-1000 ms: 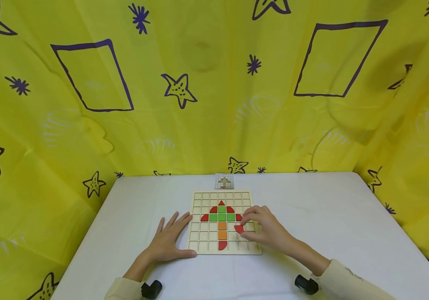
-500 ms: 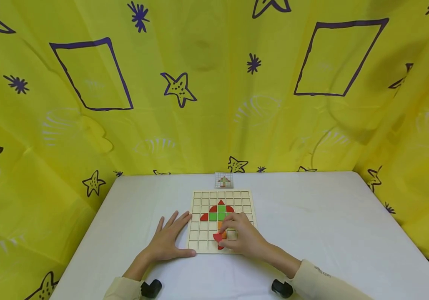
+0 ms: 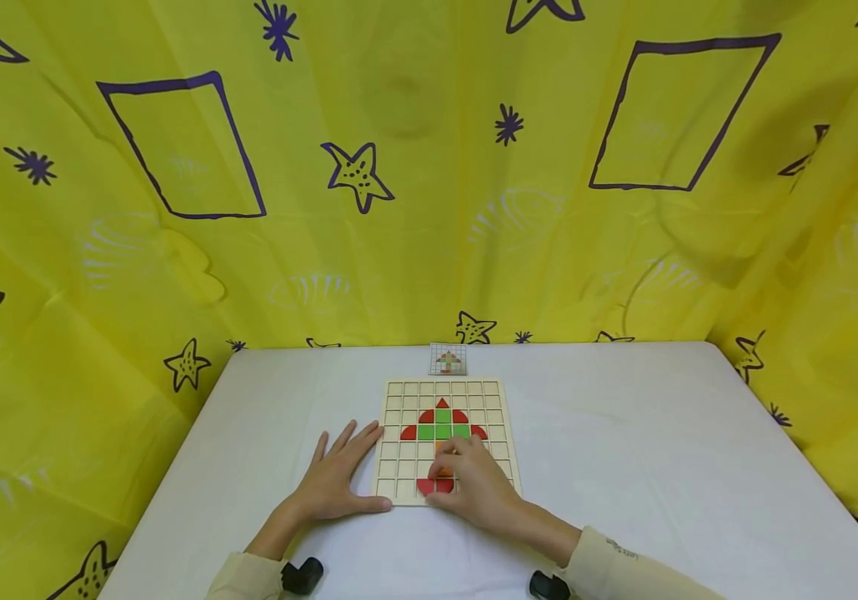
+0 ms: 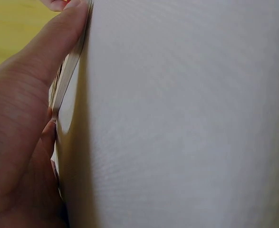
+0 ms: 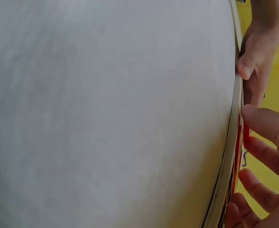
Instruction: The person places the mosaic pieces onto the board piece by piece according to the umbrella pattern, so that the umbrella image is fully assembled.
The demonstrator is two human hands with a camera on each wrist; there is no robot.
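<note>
A wooden grid board (image 3: 398,469) lies on the table, bearing red, green and orange pieces in an arrow-like figure. My right hand (image 3: 477,483) is over its lower middle, thumb and index finger pinching a red quarter-circle piece (image 3: 424,485). That piece is at the front row, just left of another red rounded piece (image 3: 445,485). In the right wrist view the held red piece (image 5: 246,133) shows on edge between thumb and finger. My left hand (image 3: 334,483) spreads along the board's left side, its fingertips and thumb at the edge. Part of the orange column (image 3: 439,447) is hidden by the right hand.
A small card (image 3: 447,359) printed with a similar figure on a grid lies behind the board. The white table (image 3: 594,417) extends to both sides. A yellow patterned curtain (image 3: 429,250) stands behind and around it.
My right hand has carried the red quarter-circle piece from the board's right side leftward and toward the front row, turning it on the way. My left hand has stayed in place.
</note>
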